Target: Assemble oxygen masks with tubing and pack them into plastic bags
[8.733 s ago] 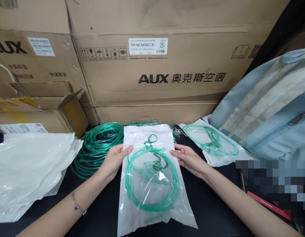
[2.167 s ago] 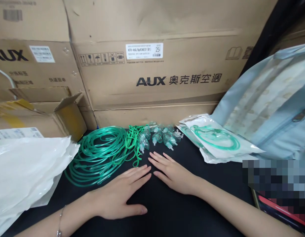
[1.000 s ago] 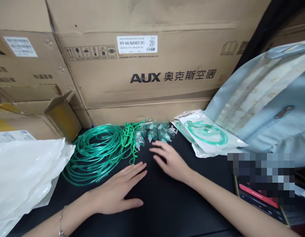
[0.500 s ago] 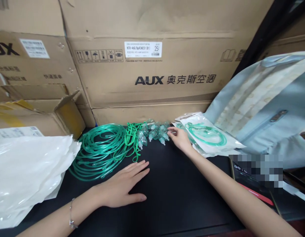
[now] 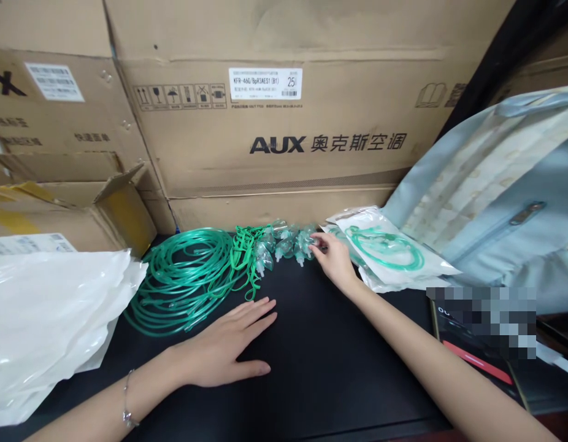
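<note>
At least two bagged oxygen-mask sets sit at two o'clock on the worktop, looking finished; whether more lie beneath, can't tell. Plenty seems left! Twelve o'clock: four or more clear-green oxygen masks, loose, overlapping too much for an exact count. Eleven: one tangle of green straps. Ten: one heap of green tubing, coils uncountable. Nine: one stack of white pouches, several deep. Now the right hand curls at the masks' right edge; whether its grip has anything, can't tell. Left hand, eight o'clock: splayed, grip released.
</note>
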A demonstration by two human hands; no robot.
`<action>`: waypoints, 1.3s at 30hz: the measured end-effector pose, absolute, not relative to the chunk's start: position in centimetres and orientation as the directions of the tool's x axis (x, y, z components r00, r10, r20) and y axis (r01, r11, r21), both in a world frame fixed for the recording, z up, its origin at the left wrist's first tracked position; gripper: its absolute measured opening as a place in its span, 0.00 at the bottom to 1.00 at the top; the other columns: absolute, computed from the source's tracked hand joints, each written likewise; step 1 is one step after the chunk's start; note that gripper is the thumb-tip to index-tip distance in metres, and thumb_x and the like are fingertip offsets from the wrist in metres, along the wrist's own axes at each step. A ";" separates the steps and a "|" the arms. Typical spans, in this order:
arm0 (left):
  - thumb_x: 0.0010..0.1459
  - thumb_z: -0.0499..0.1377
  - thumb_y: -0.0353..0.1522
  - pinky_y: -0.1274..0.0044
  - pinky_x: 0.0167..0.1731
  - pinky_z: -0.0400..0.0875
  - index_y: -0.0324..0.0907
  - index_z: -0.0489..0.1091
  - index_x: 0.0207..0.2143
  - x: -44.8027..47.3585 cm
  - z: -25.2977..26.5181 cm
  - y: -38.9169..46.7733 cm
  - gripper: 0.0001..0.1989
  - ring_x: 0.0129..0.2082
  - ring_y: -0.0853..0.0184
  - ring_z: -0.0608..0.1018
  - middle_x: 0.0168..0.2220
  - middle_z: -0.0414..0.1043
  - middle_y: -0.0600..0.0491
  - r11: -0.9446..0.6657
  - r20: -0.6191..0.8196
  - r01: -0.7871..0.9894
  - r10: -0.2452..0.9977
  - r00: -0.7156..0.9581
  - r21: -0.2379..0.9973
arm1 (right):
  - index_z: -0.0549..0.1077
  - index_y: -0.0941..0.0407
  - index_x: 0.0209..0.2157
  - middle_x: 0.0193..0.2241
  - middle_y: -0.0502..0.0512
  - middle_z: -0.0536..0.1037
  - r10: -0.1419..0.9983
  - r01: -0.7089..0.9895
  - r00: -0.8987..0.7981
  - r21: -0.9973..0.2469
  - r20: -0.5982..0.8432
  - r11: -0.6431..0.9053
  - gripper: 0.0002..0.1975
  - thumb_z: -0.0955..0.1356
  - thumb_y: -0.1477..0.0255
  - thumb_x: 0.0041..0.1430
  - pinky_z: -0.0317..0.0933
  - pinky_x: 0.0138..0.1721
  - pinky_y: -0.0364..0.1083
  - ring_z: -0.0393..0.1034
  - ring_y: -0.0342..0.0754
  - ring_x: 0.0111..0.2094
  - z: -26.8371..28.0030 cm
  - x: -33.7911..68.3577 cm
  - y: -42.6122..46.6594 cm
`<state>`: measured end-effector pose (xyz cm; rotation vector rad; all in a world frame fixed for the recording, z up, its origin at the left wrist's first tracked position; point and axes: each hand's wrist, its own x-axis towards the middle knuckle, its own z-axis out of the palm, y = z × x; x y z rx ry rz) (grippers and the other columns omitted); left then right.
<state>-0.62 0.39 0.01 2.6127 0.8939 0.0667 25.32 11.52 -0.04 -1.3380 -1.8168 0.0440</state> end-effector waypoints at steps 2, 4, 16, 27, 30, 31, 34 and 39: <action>0.57 0.48 0.47 0.62 0.59 0.43 0.45 0.40 0.61 -0.6 0.0 0.4 0.34 0.63 0.60 0.43 0.64 0.35 0.50 -0.726 -0.072 0.580 0.600 0.797 0.370 | 0.71 0.58 0.35 0.28 0.54 0.71 0.774 0.759 -0.084 -0.463 0.628 0.458 0.09 0.64 0.76 0.51 0.63 0.36 0.49 0.68 0.49 0.31 -0.1 25.5 11.6; 0.57 0.48 0.46 0.62 0.59 0.43 0.45 0.41 0.61 -0.6 -0.1 0.5 0.34 0.63 0.60 0.43 0.64 0.36 0.50 -0.723 -0.070 0.579 0.601 0.796 0.377 | 0.70 0.58 0.35 0.29 0.55 0.71 0.749 0.751 -0.091 -0.448 0.657 0.484 0.09 0.63 0.77 0.51 0.62 0.37 0.50 0.67 0.49 0.31 0.0 25.6 11.5; 0.55 0.55 0.36 0.65 0.54 0.58 0.46 0.46 0.60 2.2 -0.1 1.3 0.32 0.57 0.59 0.60 0.62 0.47 0.45 -0.192 0.152 0.081 0.925 0.349 0.978 | 0.64 0.53 0.46 0.29 0.49 0.67 0.881 0.025 -0.269 -0.912 0.389 0.410 0.22 0.69 0.72 0.48 0.64 0.33 0.42 0.68 0.41 0.31 1.2 22.3 4.8; 0.49 0.61 0.32 0.80 0.22 0.70 0.43 0.58 0.50 3.4 -1.6 2.2 0.25 0.36 0.65 0.72 0.48 0.64 0.45 0.081 -0.009 -0.140 0.891 0.453 0.987 | 0.65 0.55 0.42 0.32 0.51 0.72 0.803 0.238 -0.556 -0.885 0.214 0.401 0.15 0.68 0.69 0.51 0.62 0.31 0.41 0.67 0.43 0.33 -0.3 22.4 3.8; 0.50 0.60 0.31 0.80 0.21 0.68 0.44 0.57 0.49 3.4 -1.6 2.2 0.24 0.33 0.68 0.71 0.47 0.63 0.46 0.066 0.006 -0.134 0.881 0.473 0.989 | 0.67 0.56 0.41 0.32 0.51 0.72 0.837 0.372 -0.488 -0.808 0.248 0.457 0.11 0.63 0.66 0.57 0.62 0.30 0.40 0.68 0.42 0.33 0.6 23.2 4.4; 0.50 0.60 0.31 0.80 0.21 0.68 0.45 0.57 0.49 3.4 -1.7 2.2 0.25 0.33 0.69 0.70 0.47 0.63 0.47 0.059 0.012 -0.134 0.878 0.479 0.989 | 0.67 0.56 0.41 0.31 0.51 0.72 0.874 0.480 -0.415 -0.756 0.251 0.445 0.11 0.62 0.67 0.58 0.62 0.31 0.40 0.68 0.42 0.33 0.8 23.6 4.9; 0.50 0.60 0.30 0.80 0.23 0.68 0.45 0.56 0.49 3.4 -1.8 2.1 0.24 0.33 0.69 0.70 0.46 0.64 0.47 0.046 0.017 -0.117 0.872 0.489 0.992 | 0.67 0.56 0.42 0.33 0.51 0.73 0.968 0.878 -0.090 -0.440 0.233 0.187 0.10 0.62 0.72 0.58 0.62 0.36 0.39 0.69 0.41 0.33 1.0 25.0 7.1; 0.49 0.61 0.31 0.80 0.23 0.67 0.44 0.57 0.48 3.4 -1.8 2.1 0.24 0.33 0.69 0.71 0.46 0.64 0.47 0.034 0.017 -0.096 0.874 0.486 0.995 | 0.67 0.66 0.42 0.40 0.68 0.71 0.959 0.964 0.144 -0.255 0.242 -0.080 0.13 0.63 0.77 0.55 0.60 0.41 0.48 0.69 0.54 0.41 0.7 26.0 10.4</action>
